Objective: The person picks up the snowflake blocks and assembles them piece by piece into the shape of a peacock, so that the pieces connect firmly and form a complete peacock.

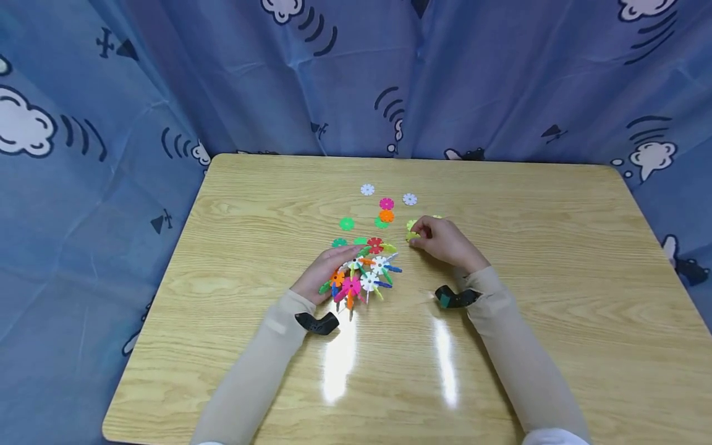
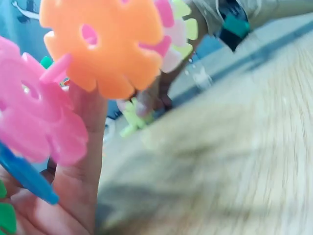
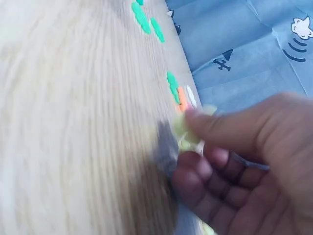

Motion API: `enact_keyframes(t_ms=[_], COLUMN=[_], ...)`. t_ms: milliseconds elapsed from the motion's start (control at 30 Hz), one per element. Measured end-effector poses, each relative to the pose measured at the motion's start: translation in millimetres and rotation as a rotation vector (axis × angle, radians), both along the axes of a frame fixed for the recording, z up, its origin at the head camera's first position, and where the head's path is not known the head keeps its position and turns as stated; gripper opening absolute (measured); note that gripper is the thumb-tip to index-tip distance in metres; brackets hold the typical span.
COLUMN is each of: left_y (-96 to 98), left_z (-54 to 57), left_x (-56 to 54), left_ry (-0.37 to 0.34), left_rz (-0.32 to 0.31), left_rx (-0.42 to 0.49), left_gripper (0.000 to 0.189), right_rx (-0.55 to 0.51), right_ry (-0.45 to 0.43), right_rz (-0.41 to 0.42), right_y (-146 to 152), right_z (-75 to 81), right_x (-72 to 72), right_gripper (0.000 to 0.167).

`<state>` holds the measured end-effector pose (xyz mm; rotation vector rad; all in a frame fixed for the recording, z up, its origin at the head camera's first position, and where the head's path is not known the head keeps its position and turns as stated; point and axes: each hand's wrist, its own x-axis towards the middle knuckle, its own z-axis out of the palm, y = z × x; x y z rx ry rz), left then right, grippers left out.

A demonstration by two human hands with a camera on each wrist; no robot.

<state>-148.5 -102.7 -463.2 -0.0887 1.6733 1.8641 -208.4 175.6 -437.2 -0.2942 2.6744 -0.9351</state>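
My left hand [image 1: 328,272] lies along the left and far side of a cluster of joined snowflake discs [image 1: 351,285] in pink, white, orange, blue and green. In the left wrist view, the finger that shows runs straight behind the pink disc [image 2: 44,107], and blue and green disc edges stand over the palm. An orange disc [image 2: 107,44] hides part of that hand. My right hand [image 1: 445,240] pinches a yellow-green snowflake disc [image 1: 412,237] between thumb and fingers, just above the table. That disc [image 3: 182,128] is blurred in the right wrist view.
Loose discs lie beyond the hands: white [image 1: 367,190], another white [image 1: 410,199], pink [image 1: 386,203], orange [image 1: 386,216] and several green ones [image 1: 347,224]. A red disc [image 1: 375,245] is at the cluster's far edge. A patterned blue curtain [image 1: 356,80] hangs behind the wooden table [image 1: 556,278].
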Motion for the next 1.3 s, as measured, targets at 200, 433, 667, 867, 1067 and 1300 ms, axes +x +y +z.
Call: enact_keyframes(t_ms=[200, 433, 667, 867, 1067, 1300], left_y=[8.2, 13.8, 15.5, 16.8, 16.5, 14.8], left_z=[-4.6, -4.9, -4.3, -4.0, -4.5, -4.3], left_x=[-18.7, -31.4, -34.5, -35.4, -35.5, -34.7], left_ry=[0.051, 0.086, 0.071, 0.068, 0.071, 0.054], left_rz=[-0.055, -0.085, -0.108, -0.125, -0.136, -0.130], left_rx=[-0.021, 0.030, 0.016, 0.053, 0.070, 0.075], left_gripper=[0.046, 0.041, 0.041, 0.041, 0.039, 0.042], right_rx=[-0.211, -0.365, -0.284, -0.274, -0.321, -0.341], right_ry=[-0.064, -0.016, 0.020, 0.013, 0.009, 0.006], right_rz=[-0.021, -0.017, -0.021, -0.008, 0.003, -0.015], right_y=[-0.7, -9.4, -9.7, -9.9, -10.4, -12.7], right_z=[11.8, 27.0, 30.9, 30.6, 25.4, 17.6], right_x=[7.4, 15.9, 20.1, 20.0, 17.6, 17.1], right_gripper=[0.021, 0.021, 0.017, 0.017, 0.017, 0.014])
